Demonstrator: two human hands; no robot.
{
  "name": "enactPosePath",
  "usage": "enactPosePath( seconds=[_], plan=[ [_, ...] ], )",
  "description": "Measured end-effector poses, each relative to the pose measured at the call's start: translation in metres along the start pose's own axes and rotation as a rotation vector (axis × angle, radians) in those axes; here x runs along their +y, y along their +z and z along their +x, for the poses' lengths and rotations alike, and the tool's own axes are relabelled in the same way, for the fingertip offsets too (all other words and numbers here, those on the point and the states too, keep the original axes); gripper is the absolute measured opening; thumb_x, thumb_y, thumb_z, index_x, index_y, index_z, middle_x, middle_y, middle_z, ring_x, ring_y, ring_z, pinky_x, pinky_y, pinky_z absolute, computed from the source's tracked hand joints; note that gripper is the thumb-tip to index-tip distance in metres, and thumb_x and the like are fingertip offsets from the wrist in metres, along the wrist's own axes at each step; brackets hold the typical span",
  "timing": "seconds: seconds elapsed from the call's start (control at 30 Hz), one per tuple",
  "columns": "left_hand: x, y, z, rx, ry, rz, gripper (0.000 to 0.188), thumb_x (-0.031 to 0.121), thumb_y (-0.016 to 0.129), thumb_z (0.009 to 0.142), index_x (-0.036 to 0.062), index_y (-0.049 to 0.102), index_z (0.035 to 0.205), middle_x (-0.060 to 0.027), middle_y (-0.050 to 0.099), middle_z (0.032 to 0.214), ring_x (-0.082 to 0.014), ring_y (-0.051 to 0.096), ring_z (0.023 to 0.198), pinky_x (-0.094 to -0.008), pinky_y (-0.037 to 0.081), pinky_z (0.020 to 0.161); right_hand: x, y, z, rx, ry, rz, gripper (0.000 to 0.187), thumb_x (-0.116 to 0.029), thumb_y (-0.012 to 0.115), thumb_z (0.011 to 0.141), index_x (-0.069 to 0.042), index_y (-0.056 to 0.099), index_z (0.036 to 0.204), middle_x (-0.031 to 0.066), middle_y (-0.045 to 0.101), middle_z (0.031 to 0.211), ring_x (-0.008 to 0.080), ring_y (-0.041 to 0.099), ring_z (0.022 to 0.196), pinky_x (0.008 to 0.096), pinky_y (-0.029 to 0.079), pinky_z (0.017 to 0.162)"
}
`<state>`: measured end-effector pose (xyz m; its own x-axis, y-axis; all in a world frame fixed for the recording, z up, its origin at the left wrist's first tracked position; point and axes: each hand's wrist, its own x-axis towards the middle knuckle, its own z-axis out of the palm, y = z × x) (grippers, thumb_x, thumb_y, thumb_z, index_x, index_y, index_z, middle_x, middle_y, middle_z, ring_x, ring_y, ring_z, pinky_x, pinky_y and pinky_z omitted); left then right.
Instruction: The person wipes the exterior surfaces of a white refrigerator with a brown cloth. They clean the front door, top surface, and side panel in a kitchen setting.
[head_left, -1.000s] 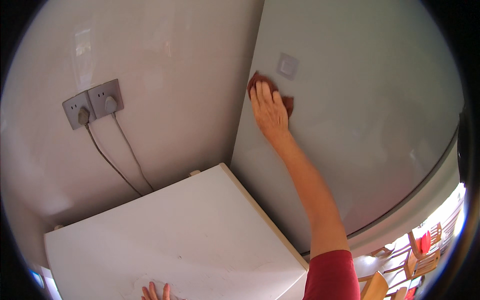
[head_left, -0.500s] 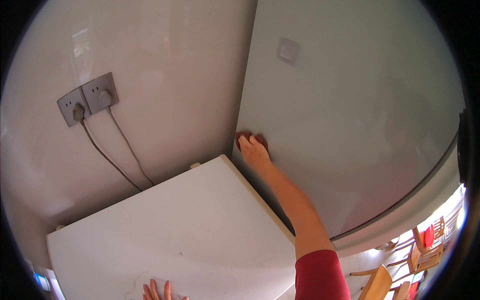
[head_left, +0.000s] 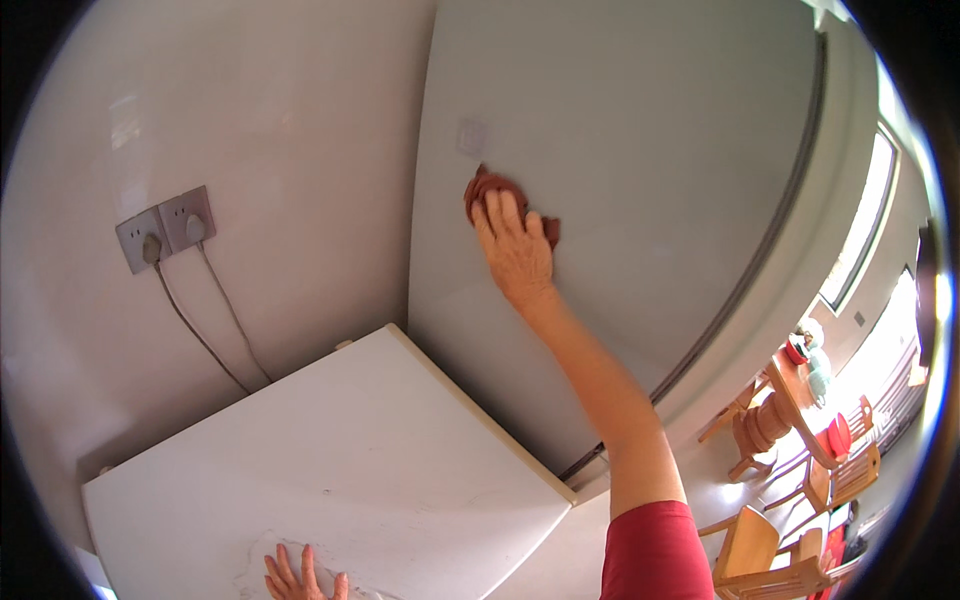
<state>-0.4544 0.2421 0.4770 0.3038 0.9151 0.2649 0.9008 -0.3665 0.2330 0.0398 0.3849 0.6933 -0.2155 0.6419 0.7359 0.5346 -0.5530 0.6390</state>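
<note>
My right hand (head_left: 515,250) presses a reddish-brown cloth (head_left: 497,192) against a tall grey panel (head_left: 640,150), which looks like the side of a refrigerator. The fingers lie over the bunched cloth, and one end sticks out to the right of the hand. A pale square fixture or mark (head_left: 472,136) shows on the panel just above the cloth. At the lower edge, my left hand (head_left: 305,577) rests with fingers apart on the white top of a low appliance or cabinet (head_left: 330,420); it holds nothing. Faint smudges surround it.
Two wall sockets (head_left: 166,229) with plugs and grey cords (head_left: 205,340) are on the glossy wall at left. A narrow gap separates the white top from the grey panel. Wooden chairs (head_left: 745,545) and a wooden table (head_left: 800,405) with several items stand at the far right.
My right hand has moved the cloth up and inward from the panel's left edge. The view has shifted, showing more of the room at right. My left hand stays on the white top.
</note>
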Motion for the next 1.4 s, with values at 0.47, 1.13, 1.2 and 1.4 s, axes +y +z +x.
enactPosePath(
  seconds=[0.47, 1.13, 1.2, 1.4],
  plan=[
    [-0.007, 0.006, -0.008, 0.021, -0.011, -0.024, 0.061, 0.053, 0.062, 0.082, 0.0279, 0.047, 0.136, -0.0110, 0.036, 0.147, -0.0407, 0.031, 0.134, -0.0592, 0.026, 0.102, 0.173, -0.144, -0.004, 0.314, 0.465, -0.364, 0.040, -0.012, 0.057, 0.079, -0.018, 0.059, 0.118, 0.0052, 0.051, 0.125, 0.0225, 0.045, 0.116, 0.0395, 0.031, 0.077],
    [-0.011, 0.010, -0.010, -0.004, -0.023, -0.039, 0.061, 0.049, 0.060, 0.081, 0.0241, 0.047, 0.135, -0.0129, 0.034, 0.147, -0.0405, 0.027, 0.135, -0.0578, 0.022, 0.104, 0.032, -0.132, -0.209, -0.494, -0.340, 0.294, 0.018, -0.017, 0.059, 0.076, -0.009, 0.072, 0.085, 0.0032, 0.051, 0.127, 0.0204, 0.039, 0.121, 0.0369, 0.035, 0.085],
    [-0.003, 0.007, -0.010, -0.042, -0.093, -0.164, 0.058, 0.033, 0.066, 0.077, 0.0166, 0.051, 0.131, -0.0145, 0.030, 0.148, -0.0387, 0.020, 0.138, -0.0566, 0.014, 0.109, 0.053, -0.147, -0.202, -0.559, -0.396, 0.273, 0.016, -0.016, 0.060, 0.075, -0.009, 0.073, 0.082, 0.0024, 0.052, 0.124, 0.0210, 0.040, 0.119, 0.0360, 0.035, 0.084],
    [-0.007, 0.012, -0.009, -0.057, -0.080, -0.139, 0.060, 0.045, 0.061, 0.081, 0.0188, 0.049, 0.133, -0.0127, 0.029, 0.149, -0.0377, 0.019, 0.139, -0.0553, 0.015, 0.110, 0.132, -0.184, -0.148, -0.488, -0.409, 0.002, 0.021, -0.016, 0.061, 0.076, -0.011, 0.073, 0.093, 0.0017, 0.052, 0.123, 0.0242, 0.039, 0.125, 0.0400, 0.036, 0.092]
  ],
)
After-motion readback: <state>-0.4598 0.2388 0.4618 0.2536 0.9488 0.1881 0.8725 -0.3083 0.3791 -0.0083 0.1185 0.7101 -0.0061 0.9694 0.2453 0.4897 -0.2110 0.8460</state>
